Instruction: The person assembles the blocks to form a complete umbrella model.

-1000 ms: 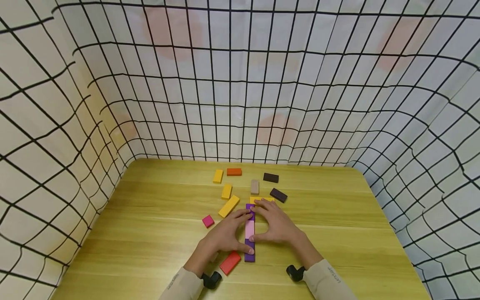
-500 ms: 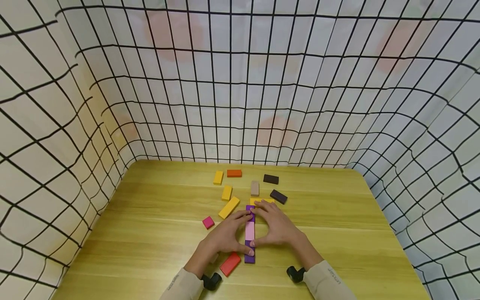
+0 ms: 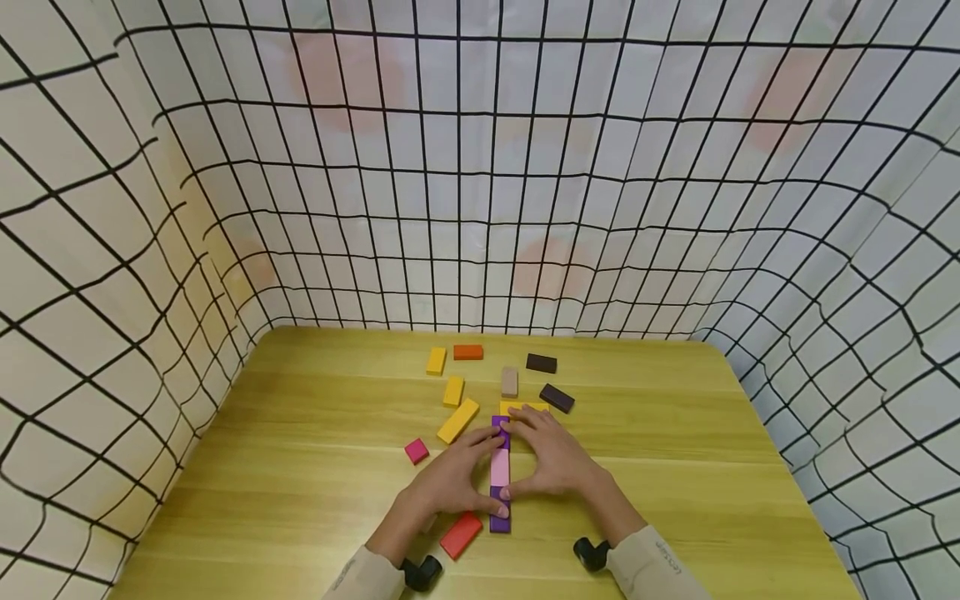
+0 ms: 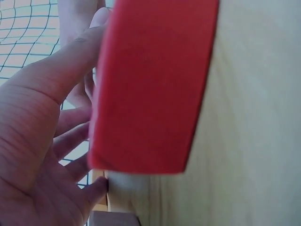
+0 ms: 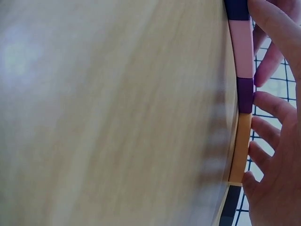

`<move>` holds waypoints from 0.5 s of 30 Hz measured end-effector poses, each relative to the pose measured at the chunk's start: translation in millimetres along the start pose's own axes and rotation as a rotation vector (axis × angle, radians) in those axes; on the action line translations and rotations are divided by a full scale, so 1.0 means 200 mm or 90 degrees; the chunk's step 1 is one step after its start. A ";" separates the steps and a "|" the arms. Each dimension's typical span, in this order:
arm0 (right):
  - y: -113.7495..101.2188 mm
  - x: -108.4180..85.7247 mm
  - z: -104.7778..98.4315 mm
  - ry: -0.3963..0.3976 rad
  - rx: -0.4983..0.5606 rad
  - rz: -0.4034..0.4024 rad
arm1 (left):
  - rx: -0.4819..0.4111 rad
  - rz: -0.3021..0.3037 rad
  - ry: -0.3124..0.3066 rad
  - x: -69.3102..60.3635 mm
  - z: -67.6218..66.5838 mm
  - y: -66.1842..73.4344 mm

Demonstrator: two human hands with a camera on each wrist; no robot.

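A row of blocks runs away from me on the table: dark purple (image 3: 499,525) nearest, pink (image 3: 499,467) in the middle, purple (image 3: 496,421) at the far end. Crosswise beyond lies a long yellow block (image 3: 542,407). My left hand (image 3: 448,481) reaches from the left, thumb over the dark purple block, fingertips at the purple one. From the right, my right hand (image 3: 558,457) touches the row, thumb on the dark purple block, fingers spread towards the purple and yellow ones. A red block (image 4: 150,89) lies beside my left wrist.
Beyond the row lie a tan block (image 3: 510,382) and two black blocks (image 3: 557,398). To the left are several yellow blocks (image 3: 457,421), an orange block (image 3: 468,352) and a magenta cube (image 3: 416,452). Black netting (image 3: 480,200) walls the table (image 3: 300,467).
My right thumb has slid slightly towards me along the row, onto the dark purple block. Otherwise both hands stay almost still; the head view has tilted up a little.
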State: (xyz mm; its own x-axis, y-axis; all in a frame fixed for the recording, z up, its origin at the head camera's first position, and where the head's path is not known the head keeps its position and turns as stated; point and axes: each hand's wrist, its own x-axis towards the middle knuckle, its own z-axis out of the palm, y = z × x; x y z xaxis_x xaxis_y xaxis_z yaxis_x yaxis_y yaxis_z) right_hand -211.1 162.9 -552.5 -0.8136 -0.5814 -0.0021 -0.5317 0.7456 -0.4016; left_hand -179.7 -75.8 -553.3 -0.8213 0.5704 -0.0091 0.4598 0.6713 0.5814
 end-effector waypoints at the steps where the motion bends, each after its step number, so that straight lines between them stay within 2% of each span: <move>1: 0.00 0.00 0.00 0.000 -0.002 0.000 | 0.000 0.000 0.002 0.00 0.00 0.00; 5: 0.01 0.00 0.01 0.003 -0.009 0.001 | -0.002 0.008 0.038 -0.01 -0.02 -0.01; 10: 0.01 0.01 0.02 0.005 -0.014 0.000 | -0.014 0.016 0.122 -0.02 -0.09 -0.01; 15: 0.01 0.01 0.02 0.005 -0.011 0.005 | 0.023 -0.034 0.185 0.00 -0.16 -0.04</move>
State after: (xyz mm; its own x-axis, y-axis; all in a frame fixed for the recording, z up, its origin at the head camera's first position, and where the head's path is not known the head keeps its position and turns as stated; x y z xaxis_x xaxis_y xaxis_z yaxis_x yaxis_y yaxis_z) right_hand -212.9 162.3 -557.6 -0.8196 -0.5729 0.0022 -0.5294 0.7559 -0.3852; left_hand -193.5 -96.6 -531.8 -0.9043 0.3786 0.1971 0.4211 0.7163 0.5564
